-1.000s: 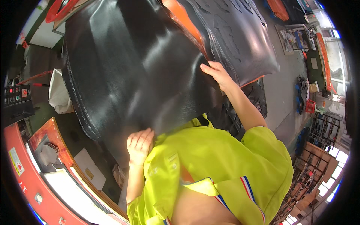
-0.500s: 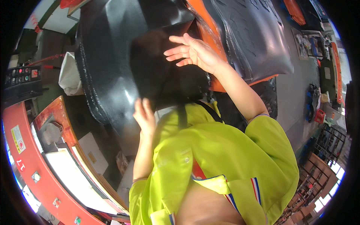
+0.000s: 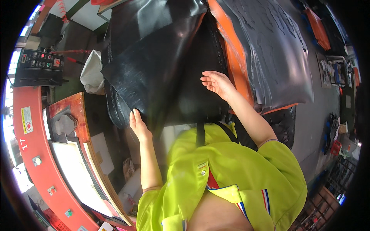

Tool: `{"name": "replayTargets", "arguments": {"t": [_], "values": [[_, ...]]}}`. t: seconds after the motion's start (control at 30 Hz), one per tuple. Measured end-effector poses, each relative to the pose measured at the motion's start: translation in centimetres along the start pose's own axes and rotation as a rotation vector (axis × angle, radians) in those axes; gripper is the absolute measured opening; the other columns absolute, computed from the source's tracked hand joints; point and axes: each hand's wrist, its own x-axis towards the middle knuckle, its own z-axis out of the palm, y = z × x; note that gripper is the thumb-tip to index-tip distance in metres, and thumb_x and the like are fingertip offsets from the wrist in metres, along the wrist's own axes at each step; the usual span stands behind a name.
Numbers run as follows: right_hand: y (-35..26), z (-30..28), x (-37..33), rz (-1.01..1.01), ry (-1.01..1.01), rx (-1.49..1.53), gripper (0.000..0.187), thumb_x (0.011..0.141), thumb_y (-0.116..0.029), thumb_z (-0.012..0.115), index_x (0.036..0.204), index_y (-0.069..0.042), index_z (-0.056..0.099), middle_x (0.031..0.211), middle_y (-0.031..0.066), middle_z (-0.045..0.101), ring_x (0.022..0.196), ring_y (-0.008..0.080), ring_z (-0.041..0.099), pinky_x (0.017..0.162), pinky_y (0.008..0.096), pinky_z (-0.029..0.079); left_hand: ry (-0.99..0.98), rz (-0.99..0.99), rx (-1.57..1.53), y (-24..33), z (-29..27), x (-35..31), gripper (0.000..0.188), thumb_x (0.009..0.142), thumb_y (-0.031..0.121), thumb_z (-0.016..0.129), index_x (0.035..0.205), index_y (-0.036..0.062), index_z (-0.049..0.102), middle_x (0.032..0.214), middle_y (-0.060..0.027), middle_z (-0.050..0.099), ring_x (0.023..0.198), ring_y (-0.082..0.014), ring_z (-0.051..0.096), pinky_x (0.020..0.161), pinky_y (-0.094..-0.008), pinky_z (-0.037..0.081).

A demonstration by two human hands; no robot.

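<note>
A creased black sheet [image 3: 133, 75] lies across the left part of a black stack [image 3: 196, 102]; the left hand [image 3: 139, 127] meets its edge near the stack's near-left corner, whether pinching I cannot tell. The right hand [image 3: 219, 84], its grip loosely spread and empty, hangs over the stack's right side, near an orange sheet [image 3: 237, 65].

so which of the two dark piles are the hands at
The glossy black pile on the left: left hand at its near edge, right hand over it. The other pile, right of the orange sheet, has rippled marks.
</note>
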Motion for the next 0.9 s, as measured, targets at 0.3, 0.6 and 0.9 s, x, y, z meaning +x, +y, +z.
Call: {"name": "replayTargets", "arguments": {"t": [0.3, 0.6, 0.9], "values": [[-3.7, 0.1, 0.7, 0.161, 0.05, 0.372, 0.104, 0.079, -0.074, 0.057, 0.146, -0.001, 0.027, 0.138, 0.0311, 0.041, 0.13, 0.0431, 0.042, 0.103, 0.0616, 0.037, -0.102, -0.271, -0.126, -1.5, -3.2, -1.1, 0.044, 0.101, 0.039, 0.049, 0.12, 0.0007, 0.057, 0.114, -0.007, 0.062, 0.104, -0.0152, 0.056, 0.093, -0.0288, 0.043], [-5.6, -6.8, 0.0, -0.027, 0.096, 0.015, 0.085, 0.079, -0.055, 0.069, 0.141, -0.004, 0.043, 0.143, 0.0196, 0.042, 0.135, 0.0296, 0.037, 0.107, 0.0434, 0.036, 0.453, -0.06, 1.6, -11.4, -21.9, 1.0, 0.053, 0.093, 0.045, 0.06, 0.122, 0.0008, 0.055, 0.113, -0.0192, 0.061, 0.097, -0.0257, 0.06, 0.084, -0.0398, 0.05], [-6.4, -5.0, -0.8, 0.079, 0.245, -0.228, 0.079, 0.083, -0.044, 0.07, 0.145, -0.006, 0.039, 0.146, 0.0137, 0.041, 0.134, 0.0258, 0.039, 0.109, 0.0404, 0.033, 0.313, -0.043, 0.884, -8.6, -23.3, 1.9, 0.054, 0.088, 0.047, 0.068, 0.06, 0.0034, 0.055, 0.055, 0.0033, 0.051, 0.055, -0.0086, 0.044, 0.055, -0.0274, 0.035]]}}
